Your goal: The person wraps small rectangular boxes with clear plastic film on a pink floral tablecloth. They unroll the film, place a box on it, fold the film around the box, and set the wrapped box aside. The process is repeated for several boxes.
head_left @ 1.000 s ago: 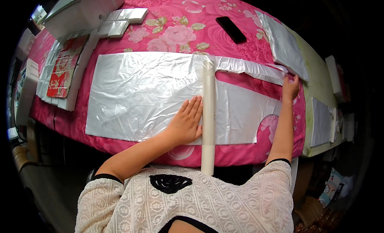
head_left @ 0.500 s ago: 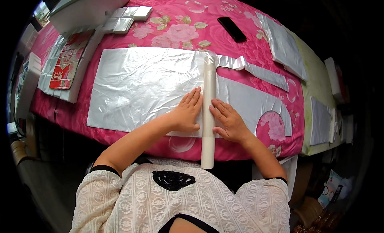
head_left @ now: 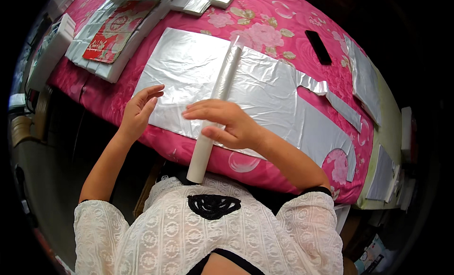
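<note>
A pale, slim roll point(head_left: 200, 159) lies slanted across a flat silvery plastic bag point(head_left: 267, 86) with cut-out handles, its near end jutting past the table edge. My right hand point(head_left: 229, 123) is over the roll's near half, fingers stretched to the left and holding nothing; whether it touches the roll I cannot tell. To the left of the roll, my left hand point(head_left: 137, 113) hovers by the bag's left edge, with its fingers slightly bent, thumb apart and nothing in it. Wrinkles run over the bag's surface on both sides of the roll.
A pink floral cloth point(head_left: 255, 24) covers the table. A stack of silvery packs point(head_left: 101, 36) with a red printed sheet point(head_left: 118, 29) sits at far left. Folded silvery packets point(head_left: 196, 3) lie at the back. A black phone point(head_left: 318, 47) and another silvery bag point(head_left: 364, 81) are at right.
The roll has shifted left across the bag and now lies more slanted. Both hands have moved left, my left hand away from the roll, my right hand over it. The view has shifted too.
</note>
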`<state>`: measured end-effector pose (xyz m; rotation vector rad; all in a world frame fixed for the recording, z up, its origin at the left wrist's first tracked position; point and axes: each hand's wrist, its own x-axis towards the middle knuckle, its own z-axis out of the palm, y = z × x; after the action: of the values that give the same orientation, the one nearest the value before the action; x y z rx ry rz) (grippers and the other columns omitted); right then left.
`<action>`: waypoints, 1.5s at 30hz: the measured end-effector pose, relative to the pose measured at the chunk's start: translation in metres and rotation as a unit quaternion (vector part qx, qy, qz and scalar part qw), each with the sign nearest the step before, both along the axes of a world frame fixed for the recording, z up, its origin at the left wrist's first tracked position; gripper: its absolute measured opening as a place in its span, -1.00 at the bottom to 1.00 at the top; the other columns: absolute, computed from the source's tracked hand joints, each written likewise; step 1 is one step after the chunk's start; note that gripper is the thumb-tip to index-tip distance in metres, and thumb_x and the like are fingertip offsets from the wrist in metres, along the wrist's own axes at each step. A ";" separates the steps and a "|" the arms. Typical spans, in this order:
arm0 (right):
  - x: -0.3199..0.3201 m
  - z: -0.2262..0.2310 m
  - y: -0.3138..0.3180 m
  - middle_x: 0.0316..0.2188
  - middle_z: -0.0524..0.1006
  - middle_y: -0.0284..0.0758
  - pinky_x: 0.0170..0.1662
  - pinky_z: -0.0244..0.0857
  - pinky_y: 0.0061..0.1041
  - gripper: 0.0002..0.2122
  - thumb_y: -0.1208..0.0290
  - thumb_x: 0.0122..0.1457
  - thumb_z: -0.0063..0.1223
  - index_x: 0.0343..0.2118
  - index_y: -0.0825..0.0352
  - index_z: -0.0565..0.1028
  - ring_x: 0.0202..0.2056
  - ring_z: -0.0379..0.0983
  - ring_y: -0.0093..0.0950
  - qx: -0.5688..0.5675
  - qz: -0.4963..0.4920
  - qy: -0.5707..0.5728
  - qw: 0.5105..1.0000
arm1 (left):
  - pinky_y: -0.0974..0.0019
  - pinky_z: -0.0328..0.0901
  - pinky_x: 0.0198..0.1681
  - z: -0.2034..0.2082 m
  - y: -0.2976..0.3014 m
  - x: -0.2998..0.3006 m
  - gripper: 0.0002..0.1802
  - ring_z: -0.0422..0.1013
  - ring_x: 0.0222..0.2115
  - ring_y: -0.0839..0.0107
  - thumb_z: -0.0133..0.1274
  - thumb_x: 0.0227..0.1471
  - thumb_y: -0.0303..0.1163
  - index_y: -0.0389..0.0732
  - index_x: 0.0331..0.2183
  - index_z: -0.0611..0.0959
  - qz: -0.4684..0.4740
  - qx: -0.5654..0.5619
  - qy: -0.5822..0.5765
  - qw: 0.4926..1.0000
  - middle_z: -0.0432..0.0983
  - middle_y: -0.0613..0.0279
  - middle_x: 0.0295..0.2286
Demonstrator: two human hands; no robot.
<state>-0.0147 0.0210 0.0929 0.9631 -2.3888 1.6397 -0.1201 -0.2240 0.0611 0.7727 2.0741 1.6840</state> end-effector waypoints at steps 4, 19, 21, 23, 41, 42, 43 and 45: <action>-0.027 -0.031 0.027 0.04 0.34 -0.24 0.16 0.01 -0.25 -0.59 0.21 0.10 -0.04 0.01 0.27 0.37 0.12 0.16 -0.25 0.247 -0.132 0.104 0.954 | 0.36 0.16 0.03 -0.008 -0.059 0.027 -0.61 0.31 -0.06 0.42 -0.17 0.10 -0.48 -0.32 -0.01 0.40 0.048 -0.025 -0.058 0.997 0.37 0.18 -0.05; -0.162 -0.072 -0.133 0.17 0.07 -0.02 0.26 -0.36 -0.18 -0.42 0.24 0.05 -0.09 0.13 0.40 0.16 0.24 -0.14 -0.16 0.239 -0.276 0.106 0.925 | 0.21 0.26 -0.09 -0.014 -0.061 0.059 -0.13 0.34 -0.17 0.13 0.28 -0.31 -0.41 -0.33 0.05 0.23 0.187 -0.333 0.115 0.917 0.34 -0.03 -0.17; -0.154 -0.072 -0.138 0.20 -0.17 0.14 0.26 -0.38 -0.23 -0.24 0.37 -0.02 -0.05 0.21 0.45 -0.15 0.26 -0.29 -0.09 0.178 -0.369 0.036 0.911 | 0.27 0.29 -0.12 -0.012 -0.069 0.059 -0.21 0.38 -0.20 0.26 0.25 -0.27 -0.43 -0.32 0.03 0.27 0.154 -0.205 -0.057 0.965 0.38 0.06 -0.19; -0.147 -0.063 -0.133 0.20 -0.17 0.11 0.25 -0.31 -0.26 -0.20 0.41 -0.04 -0.03 0.21 0.47 -0.23 0.25 -0.23 -0.13 -0.045 -0.379 -0.065 0.922 | 0.33 0.33 -0.18 -0.004 -0.066 0.062 -0.26 0.41 -0.28 0.39 0.24 -0.24 -0.39 -0.33 0.01 0.31 0.105 -0.048 -0.233 0.966 0.43 0.11 -0.23; -0.043 -0.011 -0.039 -0.41 0.36 -0.32 -0.31 0.39 -0.50 -0.49 0.37 0.00 0.14 -0.05 0.36 0.14 -0.40 0.38 -0.55 -0.606 -0.173 -0.263 0.730 | 0.40 0.30 -0.56 0.011 0.028 0.079 -0.37 0.33 -0.63 0.52 0.30 -0.29 -0.25 -0.29 -0.19 0.36 -0.210 0.140 -0.552 0.795 0.36 0.27 -0.54; -0.039 -0.011 -0.037 -0.40 0.36 -0.33 -0.29 0.38 -0.50 -0.50 0.35 0.00 0.14 -0.05 0.35 0.15 -0.38 0.37 -0.56 -0.600 -0.181 -0.259 0.735 | 0.40 0.31 -0.55 0.006 0.029 0.079 -0.36 0.34 -0.61 0.51 0.29 -0.29 -0.25 -0.29 -0.18 0.36 -0.223 0.143 -0.560 0.785 0.37 0.25 -0.52; -0.035 -0.011 -0.036 -0.40 0.36 -0.32 -0.30 0.38 -0.50 -0.51 0.36 0.00 0.14 -0.06 0.36 0.15 -0.39 0.38 -0.56 -0.592 -0.204 -0.261 0.735 | 0.41 0.31 -0.54 0.004 0.031 0.080 -0.36 0.35 -0.59 0.50 0.28 -0.28 -0.24 -0.29 -0.18 0.36 -0.235 0.147 -0.567 0.776 0.38 0.24 -0.51; -0.028 -0.011 -0.034 -0.41 0.36 -0.31 -0.31 0.39 -0.50 -0.53 0.38 0.01 0.14 -0.08 0.37 0.16 -0.40 0.38 -0.56 -0.573 -0.248 -0.261 0.736 | 0.43 0.31 -0.47 0.007 0.036 0.079 -0.38 0.36 -0.53 0.50 0.23 -0.21 -0.16 -0.29 -0.17 0.38 -0.244 0.100 -0.518 0.813 0.40 0.25 -0.47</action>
<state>-0.0427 -0.0129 0.0816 -0.3683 -1.0327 2.6375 -0.0408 -0.1876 0.0686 0.2524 0.8594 1.4943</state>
